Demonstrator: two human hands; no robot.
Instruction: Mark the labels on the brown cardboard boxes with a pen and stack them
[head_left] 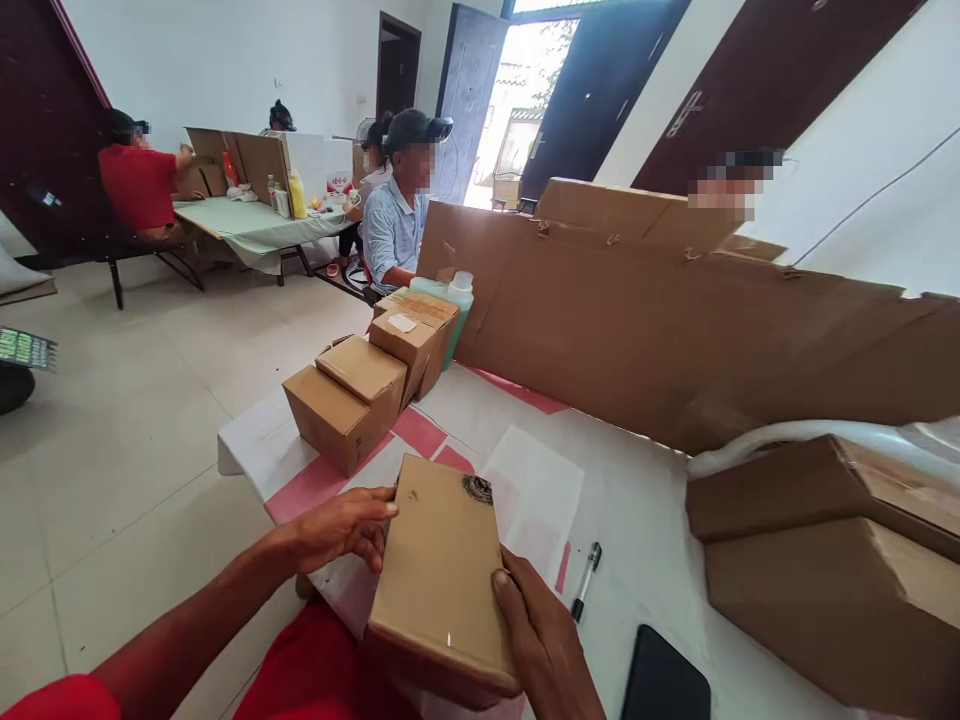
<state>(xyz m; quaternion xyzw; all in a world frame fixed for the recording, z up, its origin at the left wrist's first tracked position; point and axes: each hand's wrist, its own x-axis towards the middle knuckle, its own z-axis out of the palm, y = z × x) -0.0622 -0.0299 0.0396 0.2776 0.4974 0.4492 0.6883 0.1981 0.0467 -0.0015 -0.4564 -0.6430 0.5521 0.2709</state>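
Observation:
A closed brown cardboard box is tilted in front of me at the near edge of the table, with a dark round scribble or mark on its top near the far right corner. My right hand grips its right side, thumb over the edge. On the other side, my left hand has its fingertips against the box's left edge, with the lower fingers bent and partly hidden. Beyond the box lies a thin white sheet. A pen rests to the right of my right hand, and a black phone is nearer me.
Several cardboard boxes line the table's left edge, before a bottle of green liquid. A tall cardboard partition crosses the table's far side. More boxes stand at right. A co-worker sits beyond; others sit at another table.

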